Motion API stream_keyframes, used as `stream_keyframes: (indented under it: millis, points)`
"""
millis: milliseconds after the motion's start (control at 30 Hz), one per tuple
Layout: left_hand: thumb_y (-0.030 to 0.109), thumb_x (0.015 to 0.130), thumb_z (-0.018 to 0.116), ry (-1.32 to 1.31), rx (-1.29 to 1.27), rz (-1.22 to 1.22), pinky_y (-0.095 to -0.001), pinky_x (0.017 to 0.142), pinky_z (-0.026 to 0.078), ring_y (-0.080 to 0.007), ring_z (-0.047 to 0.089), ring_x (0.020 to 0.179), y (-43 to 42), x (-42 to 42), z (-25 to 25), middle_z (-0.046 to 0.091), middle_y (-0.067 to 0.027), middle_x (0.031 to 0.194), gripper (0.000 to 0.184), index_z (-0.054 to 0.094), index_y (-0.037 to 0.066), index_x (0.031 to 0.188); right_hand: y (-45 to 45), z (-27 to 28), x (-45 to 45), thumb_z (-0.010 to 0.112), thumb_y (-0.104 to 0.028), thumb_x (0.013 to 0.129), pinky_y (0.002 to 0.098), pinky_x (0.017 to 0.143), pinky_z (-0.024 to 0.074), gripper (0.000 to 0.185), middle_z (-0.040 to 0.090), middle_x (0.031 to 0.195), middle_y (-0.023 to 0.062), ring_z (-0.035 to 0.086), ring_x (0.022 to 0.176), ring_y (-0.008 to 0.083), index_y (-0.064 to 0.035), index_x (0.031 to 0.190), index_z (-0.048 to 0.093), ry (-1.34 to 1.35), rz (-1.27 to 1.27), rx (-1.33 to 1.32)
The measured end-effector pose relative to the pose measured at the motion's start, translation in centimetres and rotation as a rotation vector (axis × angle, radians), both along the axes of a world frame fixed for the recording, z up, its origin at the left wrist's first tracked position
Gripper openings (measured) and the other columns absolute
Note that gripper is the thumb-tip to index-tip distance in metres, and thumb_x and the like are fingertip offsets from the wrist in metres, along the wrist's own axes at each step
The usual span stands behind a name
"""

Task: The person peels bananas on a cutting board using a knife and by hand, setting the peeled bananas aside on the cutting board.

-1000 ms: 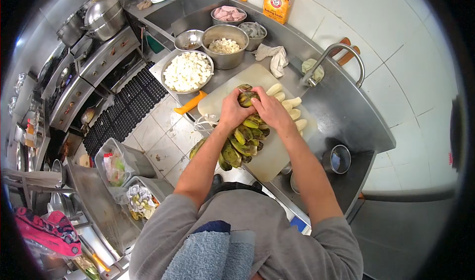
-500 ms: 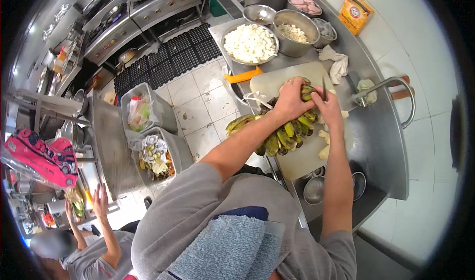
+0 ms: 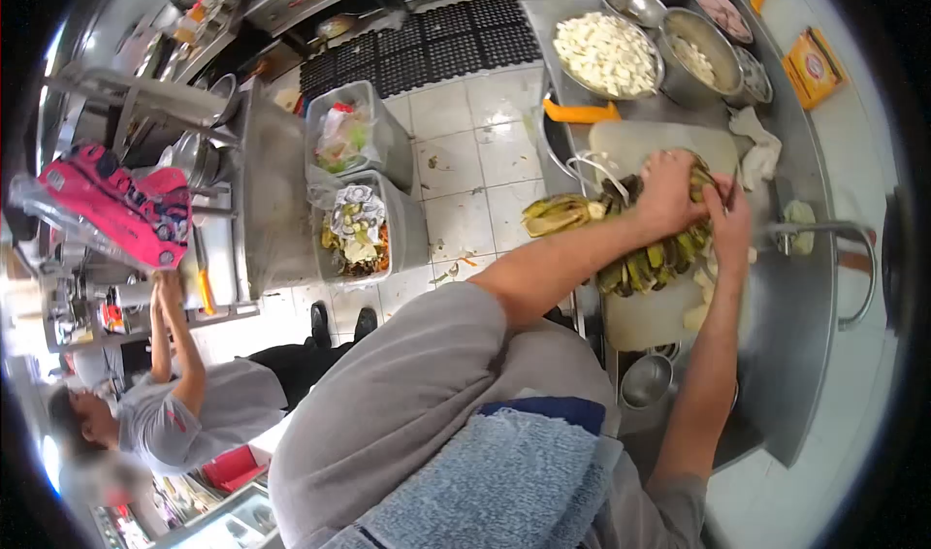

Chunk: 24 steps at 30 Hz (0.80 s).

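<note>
A bunch of green-brown plantains [image 3: 645, 266] lies on the pale cutting board [image 3: 635, 321]. My left hand [image 3: 667, 192] is wrapped round a plantain at the upper part of the bunch. Close on its right, my right hand [image 3: 727, 221] has its fingers closed on a knife [image 3: 737, 182], whose dark blade points up. Peeled plantains [image 3: 696, 311] lie partly hidden beside and under my right forearm. A bowl of white cubes [image 3: 607, 54] stands above the board, with an orange-handled tool [image 3: 580, 113] between them.
A steel pot [image 3: 700, 52], a small bowl [image 3: 632, 2] and a white cloth [image 3: 756, 146] are on the counter. The faucet [image 3: 858, 227] arches at the right. Two grey bins [image 3: 412, 229] stand on the floor. A co-worker [image 3: 208, 408] stands at the lower left.
The view has swung left, so the counter appears farther right and the co-worker shows more fully. Both my hands stay at the plantain bunch. The co-worker's hands have come together.
</note>
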State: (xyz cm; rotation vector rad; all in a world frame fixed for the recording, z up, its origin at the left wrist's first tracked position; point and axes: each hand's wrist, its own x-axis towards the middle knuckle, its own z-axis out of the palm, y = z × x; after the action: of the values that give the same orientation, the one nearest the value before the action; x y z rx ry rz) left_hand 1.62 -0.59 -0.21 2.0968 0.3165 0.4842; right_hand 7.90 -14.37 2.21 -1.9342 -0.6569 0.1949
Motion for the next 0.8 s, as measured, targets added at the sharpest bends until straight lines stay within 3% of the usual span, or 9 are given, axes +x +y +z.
stream_keyframes:
  millis: [367, 467, 600, 700, 733, 800]
  points:
    - [0.030, 0.068, 0.079, -0.247, 0.020, -0.142, -0.0477, 0.089, 0.045, -0.0434, 0.056, 0.097, 1.6, 0.1, 0.2, 0.063, -0.0254, 0.099, 0.051, 0.064, -0.003, 0.104, 2.4, -0.6, -0.1, 0.063, -0.022, 0.095, 0.0280, 0.080, 0.0497, 0.029, 0.071, 0.094, 0.0053, 0.063, 0.087, 0.0118, 0.0035, 0.107, 0.069, 0.118, -0.172, 0.192]
    - [0.029, 0.068, 0.079, -0.240, 0.004, -0.153, -0.0467, 0.089, 0.046, -0.0422, 0.057, 0.096, 1.5, -0.9, 0.8, 0.065, -0.0246, 0.099, 0.051, 0.065, -0.003, 0.105, 2.9, -0.9, 0.1, 0.064, -0.026, 0.094, 0.0299, 0.076, 0.0507, 0.032, 0.071, 0.089, 0.0060, 0.064, 0.081, 0.0136, 0.0034, 0.104, 0.070, 0.343, -0.254, 0.379]
    - [0.029, 0.069, 0.080, -0.225, -0.023, -0.212, -0.0446, 0.089, 0.048, -0.0410, 0.060, 0.097, 2.0, -1.0, 0.9, 0.066, -0.0242, 0.103, 0.055, 0.065, -0.004, 0.111, 3.3, -0.4, 0.4, 0.064, -0.032, 0.092, 0.0319, 0.073, 0.0510, 0.037, 0.071, 0.085, 0.0095, 0.065, 0.076, 0.0167, 0.0023, 0.100, 0.071, 0.139, -0.249, 0.214]
    - [0.031, 0.070, 0.080, -0.208, -0.017, -0.245, -0.0434, 0.090, 0.048, -0.0398, 0.062, 0.099, 2.4, -1.1, 1.2, 0.066, -0.0248, 0.105, 0.059, 0.064, -0.004, 0.115, 3.5, -2.8, 2.7, 0.065, -0.035, 0.091, 0.0323, 0.072, 0.0512, 0.039, 0.071, 0.085, 0.0106, 0.066, 0.076, 0.0172, 0.0024, 0.100, 0.071, 0.174, -0.339, 0.120]
    - [0.031, 0.070, 0.080, -0.194, -0.021, -0.257, -0.0434, 0.090, 0.048, -0.0396, 0.062, 0.099, 2.4, -1.0, 1.3, 0.067, -0.0248, 0.105, 0.060, 0.064, -0.004, 0.116, 4.0, -2.4, 2.6, 0.062, -0.031, 0.096, 0.0296, 0.060, 0.0473, 0.032, 0.065, 0.076, 0.0031, 0.058, 0.065, 0.0121, 0.0003, 0.091, 0.069, 0.206, -0.362, 0.134]
    - [0.033, 0.071, 0.080, -0.173, -0.022, -0.267, -0.0427, 0.091, 0.048, -0.0378, 0.063, 0.099, 2.5, -1.2, 1.8, 0.067, -0.0246, 0.104, 0.061, 0.064, -0.003, 0.118, 4.5, -0.4, 1.9, 0.063, -0.032, 0.095, 0.0304, 0.054, 0.0417, 0.031, 0.062, 0.071, 0.0015, 0.052, 0.059, 0.0119, -0.0025, 0.085, 0.067, 0.402, -0.417, 0.144]
